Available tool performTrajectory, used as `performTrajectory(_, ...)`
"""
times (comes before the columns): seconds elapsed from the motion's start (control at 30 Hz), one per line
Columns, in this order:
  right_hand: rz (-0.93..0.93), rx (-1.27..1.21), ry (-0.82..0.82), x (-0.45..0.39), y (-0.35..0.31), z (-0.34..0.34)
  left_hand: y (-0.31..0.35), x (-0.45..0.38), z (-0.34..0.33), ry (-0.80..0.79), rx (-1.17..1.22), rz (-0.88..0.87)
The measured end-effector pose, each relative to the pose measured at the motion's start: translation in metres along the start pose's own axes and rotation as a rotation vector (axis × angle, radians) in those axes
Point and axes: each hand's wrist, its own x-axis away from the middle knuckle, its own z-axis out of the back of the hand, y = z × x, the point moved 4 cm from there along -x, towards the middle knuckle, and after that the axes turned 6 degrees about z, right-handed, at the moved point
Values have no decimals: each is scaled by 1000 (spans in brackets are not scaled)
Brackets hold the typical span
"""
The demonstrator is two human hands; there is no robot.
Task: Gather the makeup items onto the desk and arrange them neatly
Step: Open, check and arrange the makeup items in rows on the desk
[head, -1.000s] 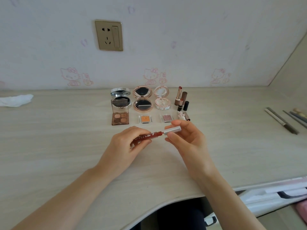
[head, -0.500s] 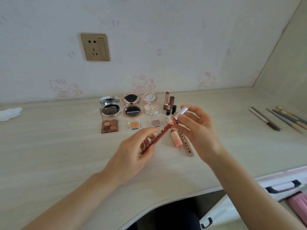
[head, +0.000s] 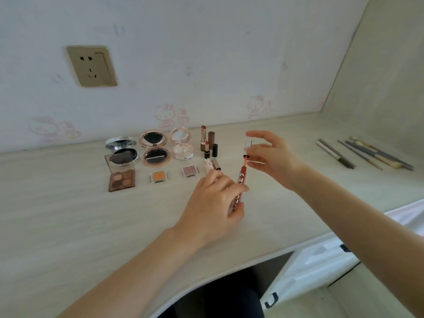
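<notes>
My left hand (head: 214, 203) grips the red lip gloss tube (head: 239, 182), tilted upright above the desk (head: 68, 221). My right hand (head: 273, 157) pinches its silver cap (head: 248, 144), pulled up so the wand stem shows above the tube's mouth. Behind them lie three open round compacts (head: 154, 146), an eyeshadow quad (head: 121, 177), an orange pan (head: 158, 176) and a pink pan (head: 190, 171). Lipsticks (head: 207, 142) stand to the right of the compacts. A small white-capped item (head: 207, 165) is partly hidden by my left fingers.
Several brushes and pencils (head: 364, 153) lie at the desk's far right. A wall socket (head: 92, 65) sits on the wall at the left. White drawers (head: 321, 260) stand under the desk's right end, beside the curved front edge.
The view swung right. My right hand lifted the silver cap off the tube, exposing the wand stem. My left hand turned the tube more upright.
</notes>
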Motion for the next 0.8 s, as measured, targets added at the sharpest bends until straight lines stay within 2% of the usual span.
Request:
performTrajectory(0.3, -119, 335, -77, -19, 9, 18, 25, -14, -30, -125, -207, -67)
performTrajectory(0.8, -111, 503, -170, -44, 26, -9, 12, -2, -33, -119, -289, -148)
